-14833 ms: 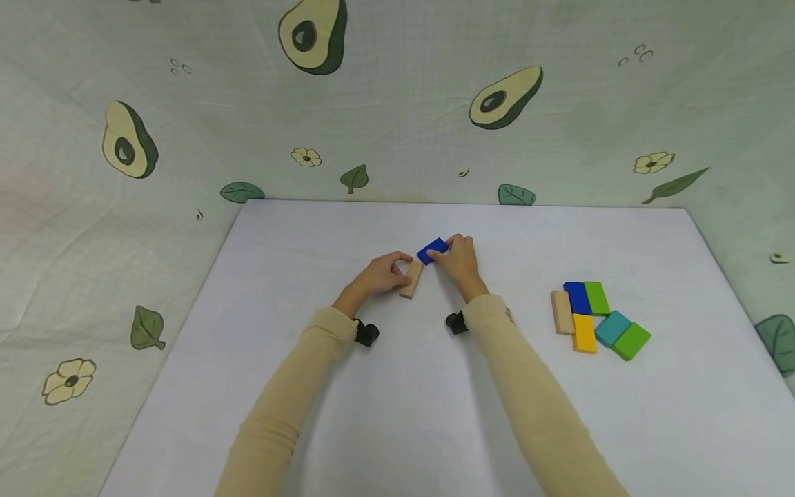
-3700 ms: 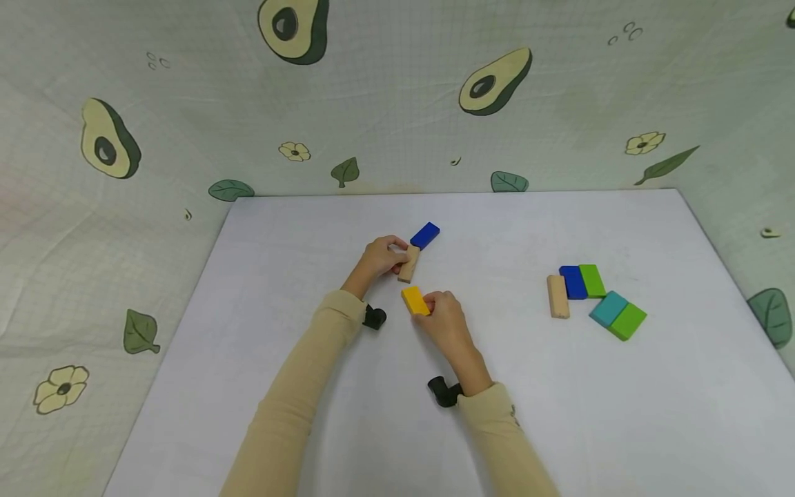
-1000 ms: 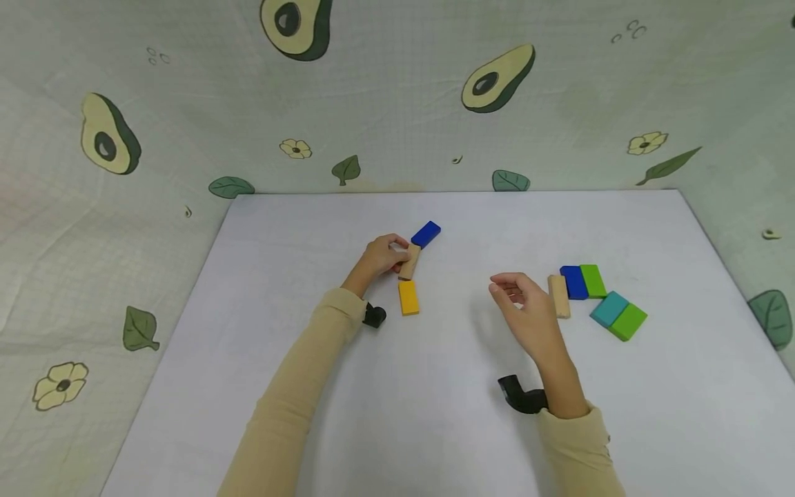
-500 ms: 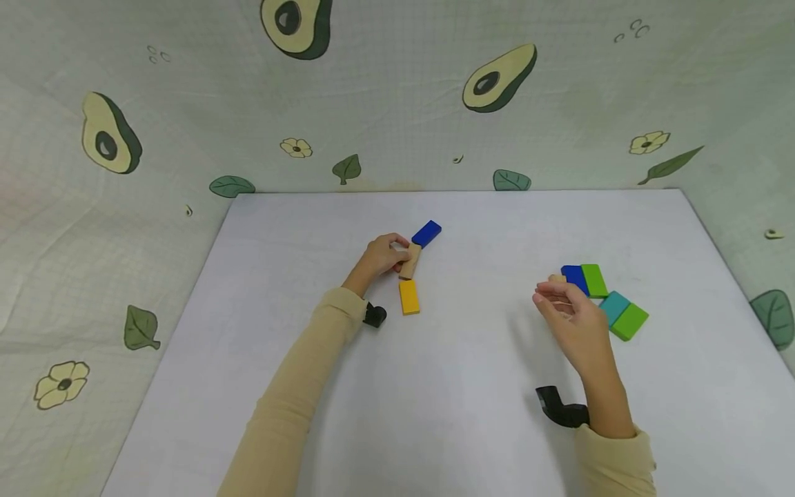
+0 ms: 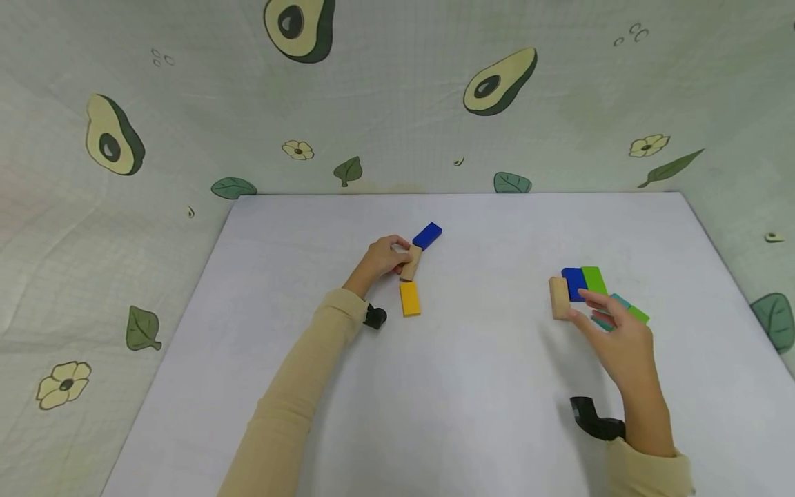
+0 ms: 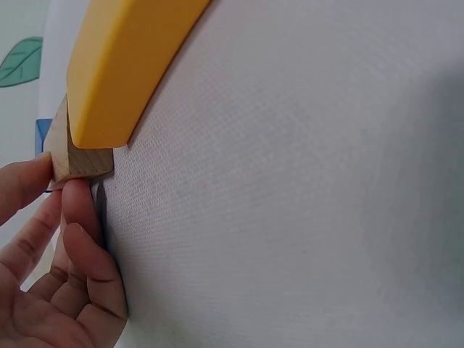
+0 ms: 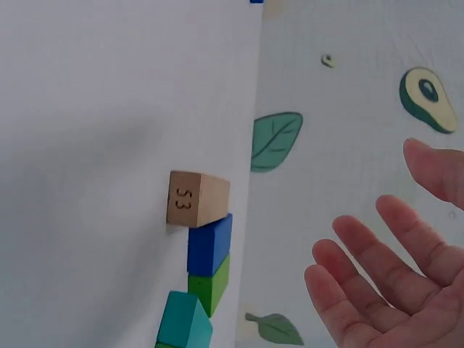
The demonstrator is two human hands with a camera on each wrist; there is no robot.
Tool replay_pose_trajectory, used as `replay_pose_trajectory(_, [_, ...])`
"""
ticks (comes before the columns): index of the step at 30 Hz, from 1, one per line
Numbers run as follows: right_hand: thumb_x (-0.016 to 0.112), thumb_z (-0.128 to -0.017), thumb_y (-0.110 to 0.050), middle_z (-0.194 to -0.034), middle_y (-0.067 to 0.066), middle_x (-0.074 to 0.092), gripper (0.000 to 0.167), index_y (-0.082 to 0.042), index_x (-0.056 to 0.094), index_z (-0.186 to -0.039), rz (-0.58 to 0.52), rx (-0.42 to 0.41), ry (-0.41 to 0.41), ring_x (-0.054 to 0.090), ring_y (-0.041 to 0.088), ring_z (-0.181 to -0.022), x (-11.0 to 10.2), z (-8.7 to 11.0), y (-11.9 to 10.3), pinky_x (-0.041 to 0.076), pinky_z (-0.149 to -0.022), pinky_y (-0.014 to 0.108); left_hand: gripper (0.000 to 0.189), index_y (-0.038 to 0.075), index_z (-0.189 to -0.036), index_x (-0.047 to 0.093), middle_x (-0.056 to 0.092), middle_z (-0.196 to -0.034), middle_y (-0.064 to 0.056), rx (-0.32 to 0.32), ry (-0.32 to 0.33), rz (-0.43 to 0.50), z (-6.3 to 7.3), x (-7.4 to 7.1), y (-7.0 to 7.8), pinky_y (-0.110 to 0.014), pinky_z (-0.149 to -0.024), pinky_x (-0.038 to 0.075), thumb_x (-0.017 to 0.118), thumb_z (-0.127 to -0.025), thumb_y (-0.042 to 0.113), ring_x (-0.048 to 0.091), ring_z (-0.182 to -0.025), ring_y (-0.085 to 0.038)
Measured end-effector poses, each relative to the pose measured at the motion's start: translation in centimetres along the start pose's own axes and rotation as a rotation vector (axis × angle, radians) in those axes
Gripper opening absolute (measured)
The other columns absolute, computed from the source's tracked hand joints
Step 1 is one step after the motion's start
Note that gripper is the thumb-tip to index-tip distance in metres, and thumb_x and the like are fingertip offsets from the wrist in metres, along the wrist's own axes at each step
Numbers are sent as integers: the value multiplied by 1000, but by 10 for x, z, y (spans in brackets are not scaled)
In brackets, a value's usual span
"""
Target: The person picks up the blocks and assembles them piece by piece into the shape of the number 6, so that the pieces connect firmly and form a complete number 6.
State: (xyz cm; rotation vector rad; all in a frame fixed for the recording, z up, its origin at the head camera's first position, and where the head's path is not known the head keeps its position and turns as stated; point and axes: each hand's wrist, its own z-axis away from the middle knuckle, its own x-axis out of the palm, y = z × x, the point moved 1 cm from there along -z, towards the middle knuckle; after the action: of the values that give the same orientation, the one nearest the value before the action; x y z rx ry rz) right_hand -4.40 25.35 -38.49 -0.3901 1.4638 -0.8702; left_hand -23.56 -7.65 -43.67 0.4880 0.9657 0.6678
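Observation:
My left hand (image 5: 380,257) pinches a plain wooden block (image 5: 411,266) between thumb and fingers as it lies on the table. A blue block (image 5: 427,235) slants away from its far end, and a yellow block (image 5: 410,299) lies at its near end. In the left wrist view the yellow block (image 6: 134,69) partly covers the wooden one (image 6: 85,161). On the right, my right hand (image 5: 624,342) hovers with relaxed, parted fingers and holds nothing. It overlaps a teal block (image 5: 620,299) and a green block (image 5: 640,315). Left of its fingertips lies another wooden block (image 5: 559,299), marked 53 in the right wrist view.
Beside that right wooden block lie a second blue block (image 5: 573,283) and a second green block (image 5: 594,279). The white table (image 5: 472,386) ends at a cloth backdrop (image 5: 397,103) printed with avocados and leaves.
The yellow block has gone from the right group to the near end of the held wooden block. After releasing it, my right hand moved right, over the group. My left hand stays on the block.

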Motion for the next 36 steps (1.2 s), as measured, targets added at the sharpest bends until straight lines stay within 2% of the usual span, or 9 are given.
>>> replay_pose_trajectory(6, [57,-89,-43,-145,13,40,58,-13,45,-137,-30,83,58,45,37,-123,-6,-4,19,43,-93,47,32,16,-119,56,56,-82,-5,-14,-12,4,2,-1,2,-19,-58,43,62,-89,25,53,-63,-12])
replay_pose_trajectory(9, [60,-87,-42,-144,8,41,57,-16,48,-136,-29,106,105,46,28,-121,-8,-6,31,45,-94,28,32,15,-119,57,56,-80,-5,-20,-16,16,2,-2,3,-20,-58,43,62,-89,24,53,-62,-13])
replay_pose_trajectory(10, [60,-87,-42,-143,10,42,57,-14,47,-136,-21,98,112,46,29,-121,-10,-8,35,44,-96,32,32,15,-119,57,56,-80,-5,-21,-16,20,2,-2,3,-20,-58,43,63,-89,24,52,-62,-12])
replay_pose_trajectory(13, [63,-86,-41,-143,9,41,57,-16,49,-135,-23,103,152,43,25,-123,-8,-18,63,39,-101,26,32,15,-119,57,56,-79,-5,-12,-18,19,2,-2,3,-20,-58,43,62,-89,23,52,-61,-12])
replay_pose_trajectory(19, [55,-81,-61,-149,3,33,64,-36,41,-139,77,201,164,38,27,-128,-2,-42,127,37,-103,41,31,15,-118,57,56,-78,-5,-6,-14,20,2,-2,2,-19,-57,43,63,-89,24,52,-61,-12])
replay_pose_trajectory(25, [55,-85,-55,-150,10,29,64,-26,40,-141,51,278,120,41,33,-123,-14,-29,102,44,-92,40,31,15,-118,57,55,-78,-4,-11,-18,22,3,-3,3,-20,-58,43,63,-89,24,52,-60,-12])
replay_pose_trajectory(28, [57,-88,-47,-150,17,27,64,-17,39,-142,-7,281,110,41,40,-124,-20,-21,83,41,-93,52,31,15,-118,57,55,-77,-4,-13,-16,19,3,-3,4,-20,-58,42,63,-89,24,52,-60,-12])
replay_pose_trajectory(31, [54,-87,-52,-147,19,30,66,-19,39,-142,57,307,119,44,37,-117,-20,-19,80,50,-74,35,31,15,-118,57,55,-78,-4,-14,-13,13,3,-3,4,-20,-58,42,63,-89,24,52,-61,-12])
replay_pose_trajectory(36, [53,-86,-54,-147,22,25,71,-19,33,-145,72,363,90,39,39,-121,-21,-24,90,48,-71,35,31,16,-118,57,55,-78,-4,-15,-4,3,2,-2,3,-19,-57,42,62,-89,24,51,-61,-12])
